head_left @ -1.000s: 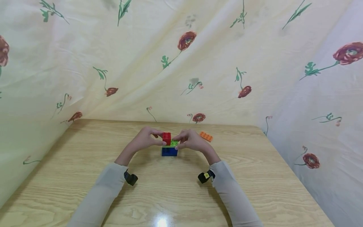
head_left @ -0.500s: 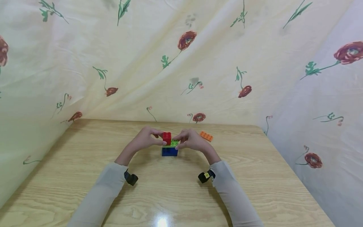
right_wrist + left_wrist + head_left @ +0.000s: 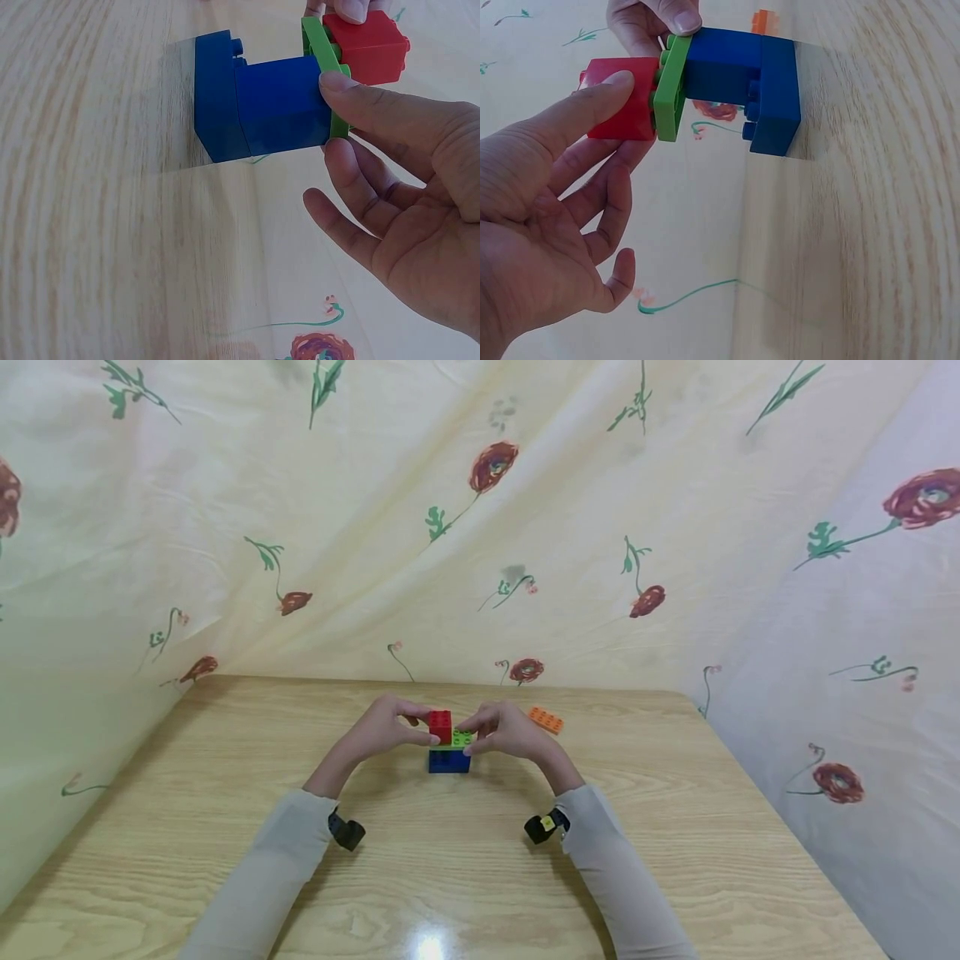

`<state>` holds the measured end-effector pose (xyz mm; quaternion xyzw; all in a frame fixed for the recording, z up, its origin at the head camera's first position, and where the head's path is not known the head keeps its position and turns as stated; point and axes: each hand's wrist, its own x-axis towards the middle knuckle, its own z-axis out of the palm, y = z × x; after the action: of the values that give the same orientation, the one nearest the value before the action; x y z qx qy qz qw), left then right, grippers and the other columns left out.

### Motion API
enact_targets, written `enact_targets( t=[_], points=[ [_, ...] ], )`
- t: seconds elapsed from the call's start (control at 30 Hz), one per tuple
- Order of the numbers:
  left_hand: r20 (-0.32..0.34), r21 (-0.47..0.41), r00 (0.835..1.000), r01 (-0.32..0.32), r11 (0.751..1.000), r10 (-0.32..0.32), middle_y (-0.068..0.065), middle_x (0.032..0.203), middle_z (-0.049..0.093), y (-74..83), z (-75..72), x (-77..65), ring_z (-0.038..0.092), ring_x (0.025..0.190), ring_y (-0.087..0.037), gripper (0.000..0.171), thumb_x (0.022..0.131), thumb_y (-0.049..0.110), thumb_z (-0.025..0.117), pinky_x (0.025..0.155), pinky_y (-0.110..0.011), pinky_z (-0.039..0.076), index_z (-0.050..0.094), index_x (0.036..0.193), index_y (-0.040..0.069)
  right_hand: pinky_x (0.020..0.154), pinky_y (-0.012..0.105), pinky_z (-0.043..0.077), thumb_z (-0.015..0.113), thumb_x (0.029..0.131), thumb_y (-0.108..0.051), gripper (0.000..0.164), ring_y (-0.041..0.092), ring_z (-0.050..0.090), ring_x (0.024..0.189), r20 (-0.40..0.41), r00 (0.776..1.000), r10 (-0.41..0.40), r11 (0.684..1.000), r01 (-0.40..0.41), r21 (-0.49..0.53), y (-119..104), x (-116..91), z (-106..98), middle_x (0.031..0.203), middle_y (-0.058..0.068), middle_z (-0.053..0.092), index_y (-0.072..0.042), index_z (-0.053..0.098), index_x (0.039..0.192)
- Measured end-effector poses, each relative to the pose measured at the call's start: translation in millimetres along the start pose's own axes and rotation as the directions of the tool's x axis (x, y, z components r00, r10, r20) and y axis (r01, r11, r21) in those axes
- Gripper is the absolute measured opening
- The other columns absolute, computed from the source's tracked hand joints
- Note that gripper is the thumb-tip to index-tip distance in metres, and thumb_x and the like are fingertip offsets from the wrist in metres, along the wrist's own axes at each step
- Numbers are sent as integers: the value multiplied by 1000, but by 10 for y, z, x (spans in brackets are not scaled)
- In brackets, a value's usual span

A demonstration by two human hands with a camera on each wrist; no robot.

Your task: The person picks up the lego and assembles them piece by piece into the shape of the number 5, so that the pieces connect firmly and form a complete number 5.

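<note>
My left hand (image 3: 382, 727) pinches a red toy brick (image 3: 622, 97) between thumb and fingers. The brick stands over the left part of a thin lime-green plate (image 3: 461, 739); green studs show in a narrow gap between them in both wrist views. Under the plate's other end is a blue brick (image 3: 724, 64), which stands on a second blue brick (image 3: 217, 97) resting on the table. Bare studs show on that lower one. My right hand (image 3: 510, 731) grips the green plate and upper blue brick at their right end, its thumb across the joint.
An orange plate with studs (image 3: 546, 720) lies on the wooden table (image 3: 450, 860) behind and right of the stack. Flowered cloth (image 3: 360, 527) hangs along the back and both sides. Each wrist wears a small black camera (image 3: 347, 832).
The red brick shifts very slightly back and forth sideways in my left fingers. Both hands and the stack otherwise stay in place.
</note>
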<state>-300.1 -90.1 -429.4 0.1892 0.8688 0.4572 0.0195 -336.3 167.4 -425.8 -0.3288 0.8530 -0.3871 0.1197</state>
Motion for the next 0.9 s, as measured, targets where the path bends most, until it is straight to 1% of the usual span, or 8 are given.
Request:
enact_targets(
  t=[0.27,0.5,0.7,0.8,0.9],
  points=[
    [7,-10,1000,1,1000,-1,-7,117,76,-4,4,4,62,114,-35,39,85,29,84,87,-37,47,77,119,11,73,32,52,83,85,-10,36,18,63,82,-3,1000,10,1000,-10,-1,-2,1,2,100,12,68,-9,76,120],
    [5,6,1000,-7,1000,7,-8,117,76,10,14,-1,61,114,-37,38,85,27,84,86,-37,46,77,118,11,72,31,52,83,84,-11,36,18,63,82,-8,1000,2,1000,-2,-8,11,3,7,99,9,69,-10,77,120],
    [4,40,1000,-24,999,24,-6,114,77,8,26,11,63,109,-33,37,85,28,84,84,-35,46,78,117,11,72,31,52,83,84,-10,37,18,63,82,-3,1000,5,1000,-5,-7,7,3,5,101,15,69,-9,76,120],
    [2,44,1000,-19,999,19,-6,113,77,13,29,12,62,107,-30,37,85,28,84,82,-34,46,78,117,11,72,30,52,83,85,-10,37,17,63,82,1,1000,5,1000,-5,-8,12,7,0,102,18,69,-9,76,121],
    [-2,48,1000,-24,999,24,-6,112,78,26,24,4,61,104,-28,37,85,28,84,80,-33,46,78,117,9,72,30,52,82,85,-11,36,17,64,81,2,1000,-1,1000,1,-6,21,15,-7,101,16,68,-9,76,120]
  ],
)
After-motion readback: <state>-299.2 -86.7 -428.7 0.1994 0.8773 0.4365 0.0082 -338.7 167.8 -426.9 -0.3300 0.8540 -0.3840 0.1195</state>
